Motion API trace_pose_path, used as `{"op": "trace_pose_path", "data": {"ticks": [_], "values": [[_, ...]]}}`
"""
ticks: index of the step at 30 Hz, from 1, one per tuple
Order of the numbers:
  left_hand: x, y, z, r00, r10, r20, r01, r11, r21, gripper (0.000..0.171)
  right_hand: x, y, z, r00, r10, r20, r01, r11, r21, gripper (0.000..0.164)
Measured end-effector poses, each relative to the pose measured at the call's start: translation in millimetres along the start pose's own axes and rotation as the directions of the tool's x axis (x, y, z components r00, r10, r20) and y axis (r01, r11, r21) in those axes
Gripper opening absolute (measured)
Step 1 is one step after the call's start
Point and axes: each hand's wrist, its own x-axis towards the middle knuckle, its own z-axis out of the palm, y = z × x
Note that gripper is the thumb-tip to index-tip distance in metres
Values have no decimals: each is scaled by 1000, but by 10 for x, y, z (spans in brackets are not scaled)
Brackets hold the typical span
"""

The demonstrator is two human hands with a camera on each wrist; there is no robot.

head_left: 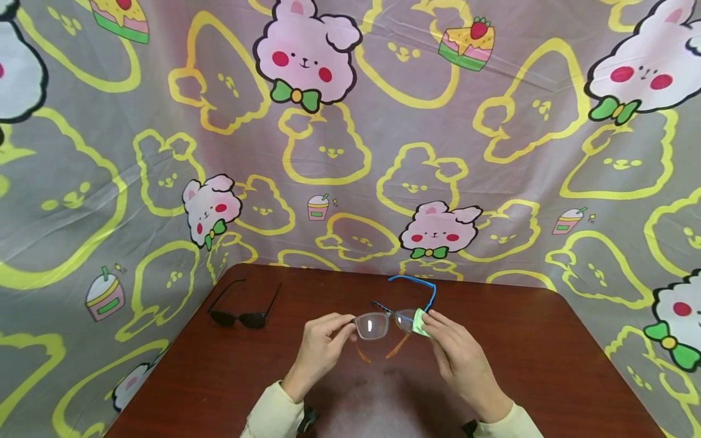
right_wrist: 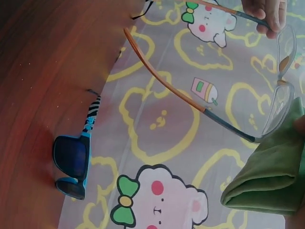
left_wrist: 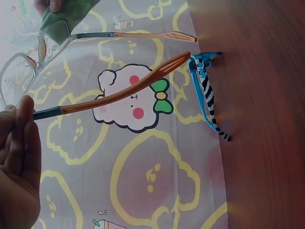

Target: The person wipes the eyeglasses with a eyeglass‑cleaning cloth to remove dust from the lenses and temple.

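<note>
A pair of clear-framed eyeglasses (head_left: 372,326) with orange-brown temple tips is held up above the table. My left hand (head_left: 323,344) pinches it at one hinge, fingertips by the dark part of the temple (left_wrist: 90,103). At the other end, my right hand (head_left: 462,353) grips a folded light green cloth (head_left: 420,323), which covers the outer edge of that lens. In the right wrist view the cloth (right_wrist: 267,176) hangs in a fold beside the lens rim, and most of the right hand is hidden. Both temples stand unfolded, pointing toward the person.
Blue-framed sunglasses (head_left: 432,295) with zebra-striped temples (right_wrist: 91,117) lie on the table behind the eyeglasses. Black sunglasses (head_left: 238,319) lie at the left with temples spread. A cartoon-printed curtain (head_left: 339,243) surrounds the brown table (head_left: 547,365) at the back and sides.
</note>
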Motion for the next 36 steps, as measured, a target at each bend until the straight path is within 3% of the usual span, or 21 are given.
{"op": "trace_pose_path", "data": {"ticks": [6, 13, 16, 25, 32, 36], "values": [[94, 193, -29, 1000, 2, 1, -2, 1000, -19, 15, 27, -15, -10, 999, -52, -5, 52, 999, 6, 29], [99, 211, 1, 1000, 4, 5, -3, 999, -37, 14, 51, -26, 9, 998, -59, -4, 59, 998, 2, 29], [80, 182, 22, 1000, 15, 5, -15, 999, -41, 15, 57, -44, 20, 999, -53, -1, 53, 999, 1, 30], [-56, -104, 126, 999, -26, 22, 27, 998, -52, 14, 93, -60, 35, 998, -60, -17, 60, 998, -9, 28], [-76, -149, 158, 999, 44, 22, -43, 997, -63, 12, 107, -62, 66, 997, -72, -25, 71, 997, -18, 28], [-79, -159, 173, 999, 41, 15, -40, 997, -66, 11, 108, -62, 76, 998, -62, -26, 62, 998, -12, 28]]}}
